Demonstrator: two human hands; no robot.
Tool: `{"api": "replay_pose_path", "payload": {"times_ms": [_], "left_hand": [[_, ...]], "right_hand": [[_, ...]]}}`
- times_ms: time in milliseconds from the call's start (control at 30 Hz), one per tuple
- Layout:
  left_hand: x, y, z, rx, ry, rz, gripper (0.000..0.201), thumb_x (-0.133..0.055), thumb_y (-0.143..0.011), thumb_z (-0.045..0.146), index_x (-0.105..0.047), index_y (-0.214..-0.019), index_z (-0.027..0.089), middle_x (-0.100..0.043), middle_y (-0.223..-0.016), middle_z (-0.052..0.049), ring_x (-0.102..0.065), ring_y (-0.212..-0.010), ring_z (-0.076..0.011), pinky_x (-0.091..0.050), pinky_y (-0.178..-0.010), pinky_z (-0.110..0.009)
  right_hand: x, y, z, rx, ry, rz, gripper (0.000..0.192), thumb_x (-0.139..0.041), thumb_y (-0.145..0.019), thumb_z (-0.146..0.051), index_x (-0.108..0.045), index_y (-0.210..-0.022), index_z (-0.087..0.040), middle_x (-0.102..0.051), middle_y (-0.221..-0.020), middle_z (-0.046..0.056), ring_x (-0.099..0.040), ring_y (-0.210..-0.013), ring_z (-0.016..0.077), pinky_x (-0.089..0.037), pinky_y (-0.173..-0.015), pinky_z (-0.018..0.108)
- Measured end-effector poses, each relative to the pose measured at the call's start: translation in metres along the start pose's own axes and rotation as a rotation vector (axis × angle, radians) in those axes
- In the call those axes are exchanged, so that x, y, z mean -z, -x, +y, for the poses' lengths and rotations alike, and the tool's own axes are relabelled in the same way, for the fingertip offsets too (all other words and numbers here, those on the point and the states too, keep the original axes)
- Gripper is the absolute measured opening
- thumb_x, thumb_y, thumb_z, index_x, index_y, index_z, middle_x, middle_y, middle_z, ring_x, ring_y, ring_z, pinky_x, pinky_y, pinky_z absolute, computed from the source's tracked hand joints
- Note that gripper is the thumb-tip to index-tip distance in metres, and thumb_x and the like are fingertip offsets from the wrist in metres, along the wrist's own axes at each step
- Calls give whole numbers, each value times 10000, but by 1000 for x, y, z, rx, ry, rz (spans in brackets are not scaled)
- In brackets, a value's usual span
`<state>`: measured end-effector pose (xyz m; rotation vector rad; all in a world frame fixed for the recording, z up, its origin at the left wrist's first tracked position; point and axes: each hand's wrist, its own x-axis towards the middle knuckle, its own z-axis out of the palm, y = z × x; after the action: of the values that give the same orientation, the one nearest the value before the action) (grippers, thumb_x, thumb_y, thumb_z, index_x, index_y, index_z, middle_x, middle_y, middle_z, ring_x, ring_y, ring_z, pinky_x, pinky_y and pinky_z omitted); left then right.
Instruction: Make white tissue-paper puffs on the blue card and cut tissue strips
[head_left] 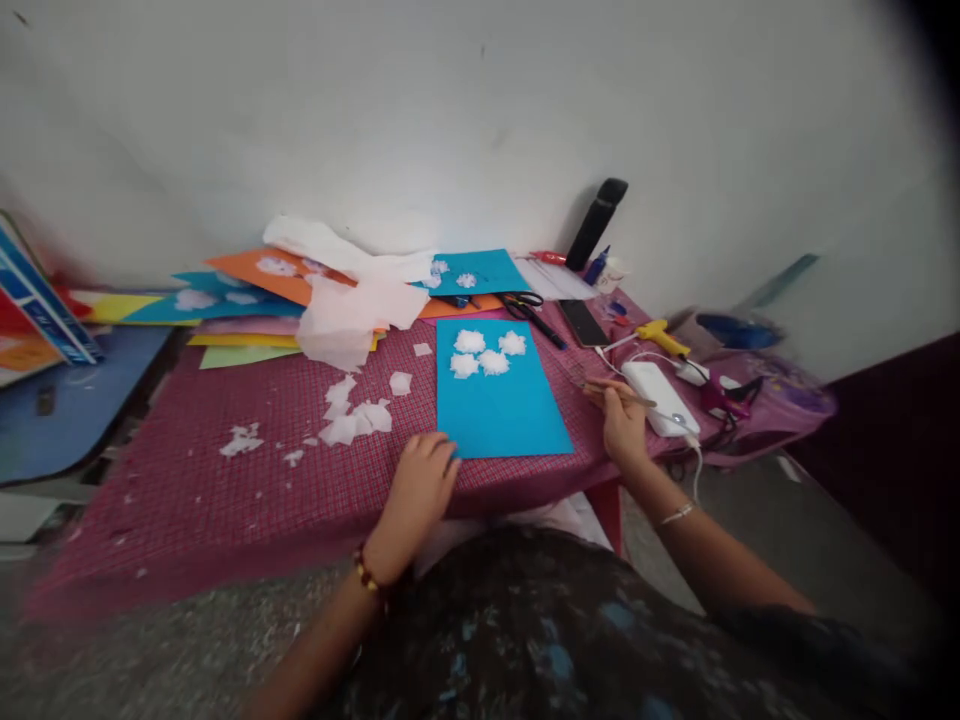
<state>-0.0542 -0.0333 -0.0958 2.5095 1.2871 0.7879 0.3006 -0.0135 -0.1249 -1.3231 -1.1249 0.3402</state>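
The blue sheet (502, 400) lies flat on the red checked cloth (187, 490), its near edge close to the table's front edge, four white tufts (487, 353) clustered at its far end. The left hand (420, 485) rests curled on the sheet's near left corner. The right hand (622, 420), just off the right edge, grips what looks like a thin stick (619, 390). White paper scraps (352, 415) lie left; a white power bank (660, 395) crowds the right. Bare cloth stays open at near left.
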Motion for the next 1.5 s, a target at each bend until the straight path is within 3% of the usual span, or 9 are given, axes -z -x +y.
{"api": "replay_pose_path", "payload": {"times_ms": [133,267,500,733,933,1067,1200,1367,1500], "left_hand": [[1,39,11,7,-29,11,334,-592,-936,268,-645,-1256,187,-615,-1397,-88,-542,-1270,-316,-426,-1078,-533],[6,59,4,8,89,43,276,-567,-949,234,-671,-1201,194,-668,-1334,-51,-578,-1248,-275,-438,-1067,-484],[3,61,0,27,91,107,342,-588,-930,207,-628,-1268,170,-696,-1279,-68,-589,-1220,-269,-416,-1046,-448],[7,57,15,143,-60,50,406,-601,-928,239,-586,-1330,183,-675,-1219,-111,-596,-1128,-276,-451,-998,-455],[12,25,40,41,-136,-22,380,-559,-949,294,-592,-1310,182,-573,-1390,-155,-508,-1300,-328,-382,-1106,-605],[-11,-12,59,-166,-164,-175,459,-506,-979,398,-536,-1394,204,-466,-1533,-123,-401,-1427,-322,-315,-1173,-587],[-33,-30,60,-157,-200,-236,520,-474,-990,456,-492,-1449,211,-445,-1554,-112,-405,-1429,-305,-309,-1182,-548],[-29,-36,54,-120,-220,-225,453,-461,-1006,420,-565,-1374,178,-517,-1486,-127,-473,-1363,-270,-361,-1151,-458],[-15,-48,62,-204,-397,-303,313,-566,-966,327,-647,-1172,107,-660,-1180,-161,-617,-1103,-261,-499,-964,-398]], "right_hand": [[1,0,-2,76,239,-117,288,-521,-935,-447,-667,-1035,-220,-726,-1141,123,-710,-1022,244,-546,-969,496],[-2,1,-10,150,461,-260,291,-523,-932,-443,-711,-1022,-240,-710,-1243,97,-636,-1207,256,-442,-1104,515],[-1,5,-18,197,718,-419,380,-447,-972,-394,-695,-1178,-193,-630,-1376,134,-595,-1277,275,-424,-1130,501],[-5,6,-18,209,651,-427,358,-479,-949,-346,-712,-1152,-165,-640,-1356,152,-609,-1256,315,-464,-1096,512],[-6,8,-9,280,668,-462,371,-469,-931,-301,-680,-1215,-191,-636,-1367,121,-603,-1264,314,-483,-1081,531],[4,15,-11,322,655,-497,385,-459,-935,-284,-663,-1248,-192,-620,-1385,125,-597,-1274,306,-487,-1080,524],[19,31,-19,355,590,-523,379,-467,-933,-271,-673,-1235,-171,-626,-1371,147,-601,-1266,318,-483,-1083,527],[46,59,-32,391,481,-594,360,-485,-926,-259,-707,-1185,-144,-637,-1345,181,-616,-1243,337,-490,-1067,544],[78,66,-44,356,343,-641,342,-507,-946,-305,-699,-1219,-228,-678,-1309,101,-668,-1173,294,-530,-1033,512]]}}
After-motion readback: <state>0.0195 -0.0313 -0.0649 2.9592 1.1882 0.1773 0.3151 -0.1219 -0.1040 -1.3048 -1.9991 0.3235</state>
